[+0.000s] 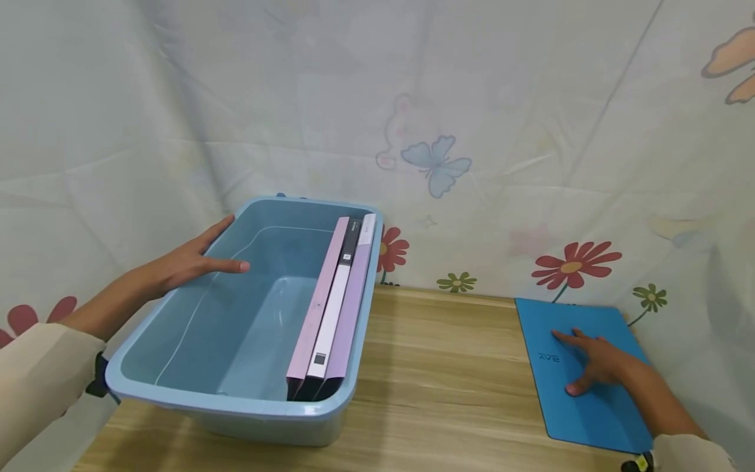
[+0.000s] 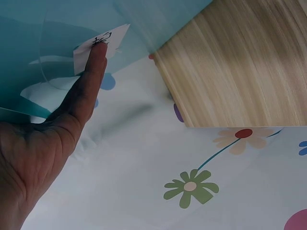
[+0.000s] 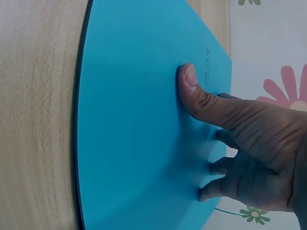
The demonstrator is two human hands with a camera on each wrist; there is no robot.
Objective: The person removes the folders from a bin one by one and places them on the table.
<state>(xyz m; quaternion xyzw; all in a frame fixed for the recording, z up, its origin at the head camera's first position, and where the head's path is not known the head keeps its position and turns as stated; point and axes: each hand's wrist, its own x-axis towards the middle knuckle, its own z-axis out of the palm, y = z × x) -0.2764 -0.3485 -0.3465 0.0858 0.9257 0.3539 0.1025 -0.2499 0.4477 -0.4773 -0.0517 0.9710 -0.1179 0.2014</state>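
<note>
My left hand (image 1: pixel 194 262) straddles the left rim of a light blue plastic tub (image 1: pixel 236 406), the thumb reaching over the inside and the fingers along the outside. In the left wrist view a straight finger lies against a white label (image 2: pixel 115 43) on the tub's outer wall. Three slim binders stand side by side along the tub's right wall: a pink one (image 1: pixel 318 305), a black-and-white one (image 1: pixel 331 314) and a lilac one (image 1: pixel 354 301). To the right, my right hand (image 1: pixel 601 360) touches a flat blue folder (image 1: pixel 548 393) with spread fingertips and thumb, beside its small dark lettering (image 3: pixel 207 67).
Tub and folder are on a wood-grain table (image 1: pixel 442 380). Behind them hangs a pale cloth (image 1: pixel 330 98) printed with flowers and butterflies, meeting the table's back edge. The folder's far edge lies close to that cloth.
</note>
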